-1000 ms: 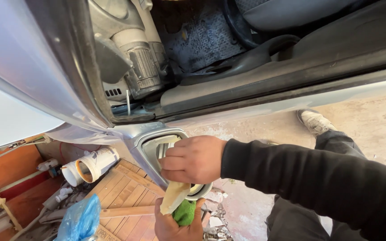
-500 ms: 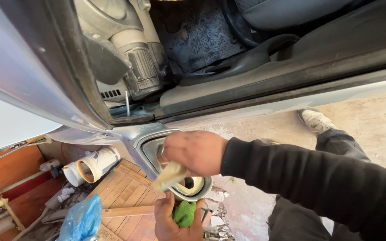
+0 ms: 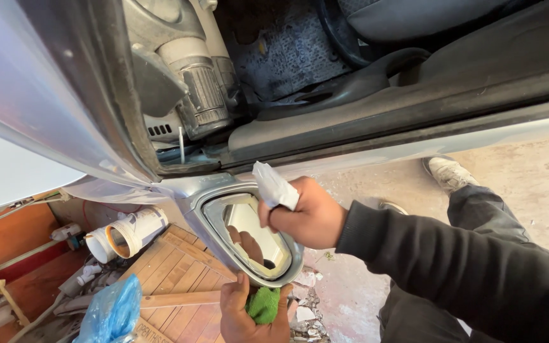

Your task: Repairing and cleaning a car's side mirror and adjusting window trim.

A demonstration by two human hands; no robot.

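Mirror-wiping step: right hand (image 3: 309,213) clenched on white wipe (image 3: 274,186) at 12 o'clock of side mirror (image 3: 252,235); left hand (image 3: 252,311) clutching green cloth (image 3: 265,305) at 6 o'clock. Next move calls for pressing wipe onto glass.

White wipe (image 3: 274,185) raised beside side mirror (image 3: 249,235).

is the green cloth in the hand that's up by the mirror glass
No, the green cloth sits in the left hand below the side mirror; the right hand holds a white wipe.
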